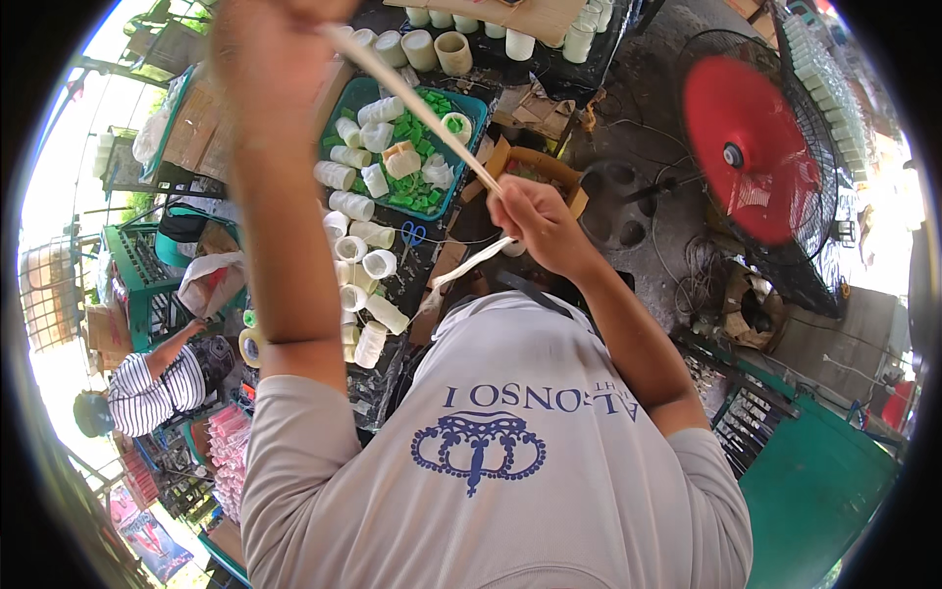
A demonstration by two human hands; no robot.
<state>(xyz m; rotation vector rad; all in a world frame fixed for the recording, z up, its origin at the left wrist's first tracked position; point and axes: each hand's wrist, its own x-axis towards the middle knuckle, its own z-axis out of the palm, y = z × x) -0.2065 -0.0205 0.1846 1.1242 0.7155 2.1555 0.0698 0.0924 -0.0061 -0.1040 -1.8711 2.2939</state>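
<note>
- While your left hand [270,59], raised at eleven o'clock, grips one end, a long pale flat strip [417,103] stretches taut.
- Your right hand [535,218] pinches it at centre; the tail dangles unworked.
- White plastic spools [358,245] lie at nine o'clock.

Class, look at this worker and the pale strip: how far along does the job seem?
Done: many white rolls already lie on the table. In hand: the left hand and right hand pull one pale strip taut between them, its loose end hanging below the right hand. Left: that strip is not yet rolled up.
</note>
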